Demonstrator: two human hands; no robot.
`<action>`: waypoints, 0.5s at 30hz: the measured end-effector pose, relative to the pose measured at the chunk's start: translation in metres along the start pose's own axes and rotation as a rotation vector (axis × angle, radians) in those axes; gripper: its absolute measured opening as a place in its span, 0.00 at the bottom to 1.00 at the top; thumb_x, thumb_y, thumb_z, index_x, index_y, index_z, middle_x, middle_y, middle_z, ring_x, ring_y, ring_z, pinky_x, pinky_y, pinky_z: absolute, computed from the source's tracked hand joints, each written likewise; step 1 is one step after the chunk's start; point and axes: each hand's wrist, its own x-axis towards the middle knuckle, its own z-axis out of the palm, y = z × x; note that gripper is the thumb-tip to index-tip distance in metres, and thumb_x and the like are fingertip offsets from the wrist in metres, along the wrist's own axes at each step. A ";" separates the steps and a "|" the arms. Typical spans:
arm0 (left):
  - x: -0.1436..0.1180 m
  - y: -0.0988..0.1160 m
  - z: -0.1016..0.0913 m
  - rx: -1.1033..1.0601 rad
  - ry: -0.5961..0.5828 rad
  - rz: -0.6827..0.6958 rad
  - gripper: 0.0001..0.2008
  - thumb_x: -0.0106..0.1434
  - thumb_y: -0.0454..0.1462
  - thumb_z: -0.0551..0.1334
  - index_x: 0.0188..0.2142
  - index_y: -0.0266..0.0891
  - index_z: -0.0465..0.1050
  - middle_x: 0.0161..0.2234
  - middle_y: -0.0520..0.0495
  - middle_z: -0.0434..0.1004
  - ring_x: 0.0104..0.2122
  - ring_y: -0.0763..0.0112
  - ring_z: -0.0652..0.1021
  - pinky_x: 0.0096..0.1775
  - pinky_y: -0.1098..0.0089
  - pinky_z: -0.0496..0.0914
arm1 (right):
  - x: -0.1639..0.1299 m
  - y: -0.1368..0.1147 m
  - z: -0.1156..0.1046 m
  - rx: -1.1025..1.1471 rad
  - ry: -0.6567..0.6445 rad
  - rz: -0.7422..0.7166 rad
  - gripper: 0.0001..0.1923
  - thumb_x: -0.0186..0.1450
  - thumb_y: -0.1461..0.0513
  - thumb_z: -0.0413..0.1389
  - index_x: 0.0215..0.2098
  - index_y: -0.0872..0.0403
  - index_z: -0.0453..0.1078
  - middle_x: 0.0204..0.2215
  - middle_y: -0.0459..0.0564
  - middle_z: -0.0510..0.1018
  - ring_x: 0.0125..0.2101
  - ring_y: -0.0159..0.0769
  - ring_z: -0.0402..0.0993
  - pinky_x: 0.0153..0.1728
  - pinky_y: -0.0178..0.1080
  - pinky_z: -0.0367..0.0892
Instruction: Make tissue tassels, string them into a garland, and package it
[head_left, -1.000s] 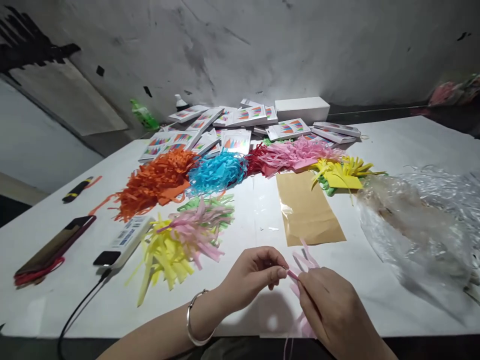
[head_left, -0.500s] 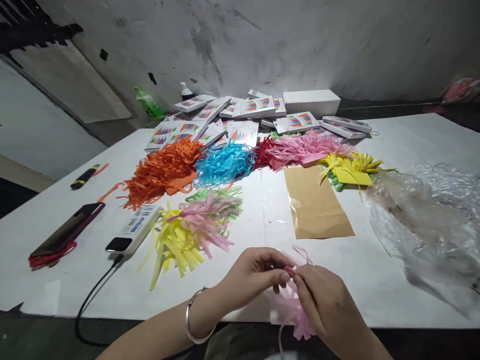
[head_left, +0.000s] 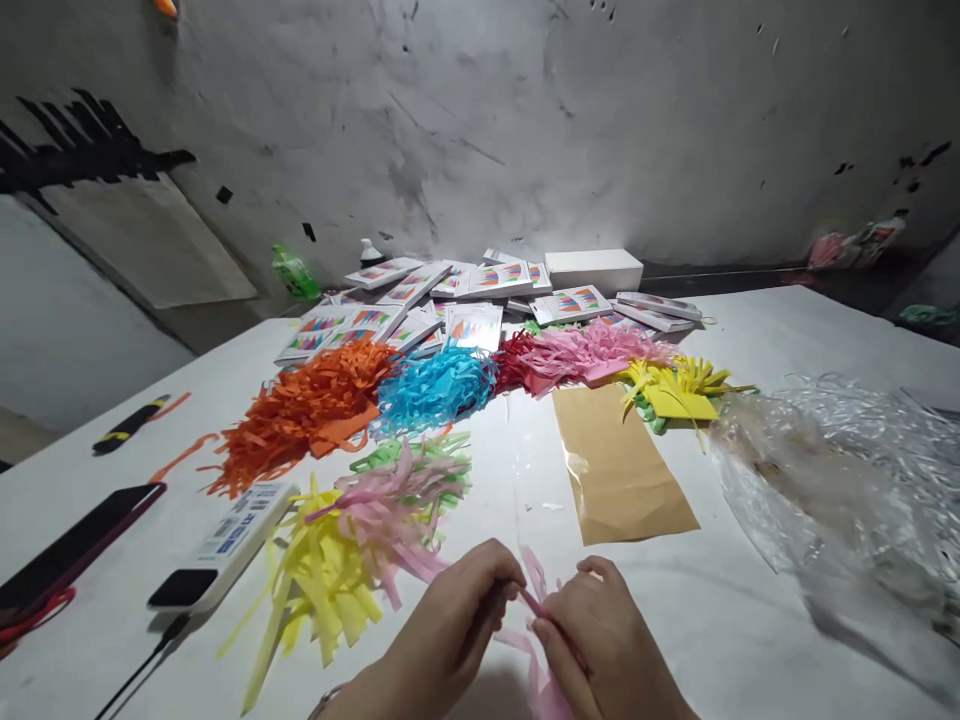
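Between my two hands is a pink tissue-paper tassel (head_left: 534,602), its top rolled into a thin twist and its fringe hanging toward the table's front edge. My left hand (head_left: 480,610) pinches one end of the twist. Fingers closed, my right hand (head_left: 596,630) grips the other end, hiding part of the fringe. Left of my hands lie a yellow tassel (head_left: 330,580), a pink tassel (head_left: 390,500) and a light green tassel (head_left: 454,470), overlapping on the white table (head_left: 480,510).
Fringed paper heaps stretch across the middle: orange (head_left: 300,415), blue (head_left: 435,385), pink (head_left: 592,350) and yellow (head_left: 679,390). Printed boxes (head_left: 495,280) pile up behind. Around me are a brown sheet (head_left: 622,470), clear plastic (head_left: 817,490), a cabled power bank (head_left: 225,545), a phone (head_left: 71,545) and a cutter (head_left: 131,425).
The camera view has tilted up, so the table sits lower in the picture. My hands have shifted slightly and still hold the pink tassel's twist.
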 end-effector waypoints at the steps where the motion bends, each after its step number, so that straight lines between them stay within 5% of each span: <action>1: 0.000 -0.008 -0.011 0.006 -0.011 -0.043 0.09 0.69 0.34 0.53 0.35 0.44 0.69 0.25 0.50 0.73 0.23 0.71 0.72 0.26 0.74 0.67 | 0.003 0.003 0.000 0.010 -0.001 -0.008 0.12 0.75 0.62 0.44 0.36 0.53 0.66 0.26 0.45 0.75 0.28 0.34 0.72 0.42 0.41 0.66; 5: 0.005 -0.053 -0.094 0.179 0.152 -0.241 0.08 0.65 0.43 0.58 0.36 0.47 0.76 0.25 0.49 0.76 0.23 0.64 0.75 0.25 0.69 0.69 | 0.007 0.030 -0.014 -0.046 0.016 0.007 0.15 0.76 0.55 0.46 0.51 0.56 0.66 0.39 0.53 0.81 0.38 0.39 0.78 0.41 0.41 0.71; 9: 0.034 -0.088 -0.174 0.658 0.295 -0.267 0.15 0.63 0.46 0.56 0.39 0.45 0.80 0.38 0.42 0.83 0.38 0.52 0.80 0.40 0.60 0.72 | 0.001 0.069 -0.029 -0.138 0.025 0.056 0.09 0.75 0.60 0.48 0.47 0.53 0.68 0.35 0.50 0.81 0.35 0.38 0.79 0.37 0.40 0.74; 12: 0.082 -0.098 -0.163 0.910 0.251 -0.080 0.18 0.68 0.43 0.54 0.46 0.39 0.80 0.43 0.37 0.81 0.41 0.51 0.78 0.44 0.56 0.70 | -0.004 0.086 -0.025 -0.143 0.010 0.045 0.09 0.74 0.63 0.46 0.45 0.52 0.68 0.31 0.48 0.79 0.32 0.37 0.77 0.34 0.39 0.73; 15: 0.149 -0.114 -0.097 0.850 -0.024 0.083 0.15 0.70 0.37 0.54 0.43 0.39 0.80 0.41 0.41 0.81 0.41 0.59 0.78 0.44 0.63 0.71 | -0.010 0.091 -0.012 -0.092 -0.048 -0.006 0.09 0.74 0.64 0.47 0.44 0.53 0.68 0.30 0.47 0.78 0.30 0.37 0.75 0.31 0.38 0.72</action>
